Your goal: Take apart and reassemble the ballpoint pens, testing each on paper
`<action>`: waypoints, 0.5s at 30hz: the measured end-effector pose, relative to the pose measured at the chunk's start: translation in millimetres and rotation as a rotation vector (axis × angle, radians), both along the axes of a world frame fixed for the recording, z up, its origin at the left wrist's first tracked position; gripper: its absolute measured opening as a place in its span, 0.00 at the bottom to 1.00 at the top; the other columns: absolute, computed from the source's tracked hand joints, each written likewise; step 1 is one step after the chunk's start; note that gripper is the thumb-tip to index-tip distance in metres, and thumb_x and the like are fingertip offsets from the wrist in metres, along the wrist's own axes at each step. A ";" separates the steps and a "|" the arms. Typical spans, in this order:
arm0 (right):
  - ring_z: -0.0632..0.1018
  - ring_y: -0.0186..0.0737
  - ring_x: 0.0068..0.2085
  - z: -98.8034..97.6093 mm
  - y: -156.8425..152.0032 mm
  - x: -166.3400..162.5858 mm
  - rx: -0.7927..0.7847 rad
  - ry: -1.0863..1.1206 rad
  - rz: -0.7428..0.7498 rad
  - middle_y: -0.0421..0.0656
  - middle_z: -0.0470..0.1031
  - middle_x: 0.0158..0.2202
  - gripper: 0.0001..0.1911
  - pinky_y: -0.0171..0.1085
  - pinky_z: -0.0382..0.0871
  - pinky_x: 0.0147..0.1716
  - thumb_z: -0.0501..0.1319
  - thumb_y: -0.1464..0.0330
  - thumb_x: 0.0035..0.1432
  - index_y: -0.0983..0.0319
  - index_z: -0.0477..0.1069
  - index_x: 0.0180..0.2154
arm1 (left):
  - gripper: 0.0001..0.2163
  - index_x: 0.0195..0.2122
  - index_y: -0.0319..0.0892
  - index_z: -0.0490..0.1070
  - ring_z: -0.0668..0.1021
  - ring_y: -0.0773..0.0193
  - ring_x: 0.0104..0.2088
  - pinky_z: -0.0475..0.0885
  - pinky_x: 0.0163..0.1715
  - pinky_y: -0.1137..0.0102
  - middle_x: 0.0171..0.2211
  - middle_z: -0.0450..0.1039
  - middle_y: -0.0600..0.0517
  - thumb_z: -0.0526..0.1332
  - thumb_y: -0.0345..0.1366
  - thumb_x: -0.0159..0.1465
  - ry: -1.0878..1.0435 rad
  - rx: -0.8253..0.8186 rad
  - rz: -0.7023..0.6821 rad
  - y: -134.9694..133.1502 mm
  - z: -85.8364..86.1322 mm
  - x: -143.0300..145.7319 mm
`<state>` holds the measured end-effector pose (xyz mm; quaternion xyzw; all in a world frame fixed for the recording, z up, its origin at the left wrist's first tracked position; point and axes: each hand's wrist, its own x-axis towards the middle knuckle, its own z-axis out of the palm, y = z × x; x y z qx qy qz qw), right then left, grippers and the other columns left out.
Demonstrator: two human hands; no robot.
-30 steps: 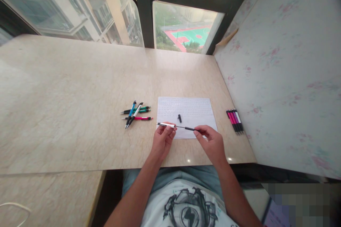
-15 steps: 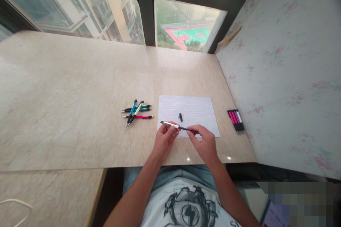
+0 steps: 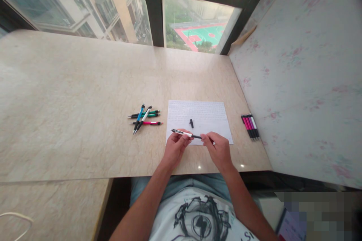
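We grip one pen (image 3: 185,133) level between us | left hand (image 3: 175,148) pinches barrel | right hand (image 3: 217,150) pinches its right end | axis left-right

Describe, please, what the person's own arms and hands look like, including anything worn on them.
Both forearms are bare up to the bottom edge of the picture: no sleeves show. The left hand and the right hand wear no gloves, and no watch, ring or bracelet is visible.
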<state>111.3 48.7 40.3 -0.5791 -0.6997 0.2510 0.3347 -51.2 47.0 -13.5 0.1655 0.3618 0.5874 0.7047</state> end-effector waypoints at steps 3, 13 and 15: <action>0.74 0.36 0.27 -0.8 0.8 0.7 -0.020 0.026 0.021 0.40 0.74 0.24 0.20 0.35 0.65 0.30 0.54 0.60 0.69 0.61 0.73 0.27 | 0.10 0.35 0.40 0.77 0.78 0.69 0.34 0.72 0.36 0.75 0.35 0.77 0.52 0.73 0.35 0.54 0.003 -0.012 0.026 0.7 0.5 0.0; 0.77 0.39 0.31 -4.7 2.3 -3.2 0.019 0.108 0.064 0.44 0.79 0.32 0.10 0.37 0.71 0.33 0.58 0.63 0.64 0.60 0.75 0.35 | 0.11 0.36 0.40 0.76 0.78 0.69 0.33 0.73 0.36 0.74 0.34 0.78 0.51 0.73 0.35 0.54 0.003 -0.026 0.071 1.5 3.7 -0.5; 0.75 0.37 0.28 -4.3 2.6 -2.5 -0.003 0.069 0.052 0.42 0.77 0.26 0.15 0.36 0.69 0.30 0.56 0.61 0.66 0.60 0.74 0.29 | 0.11 0.35 0.40 0.76 0.78 0.69 0.33 0.73 0.36 0.75 0.34 0.78 0.51 0.73 0.35 0.54 0.004 -0.021 0.060 1.0 4.2 -0.4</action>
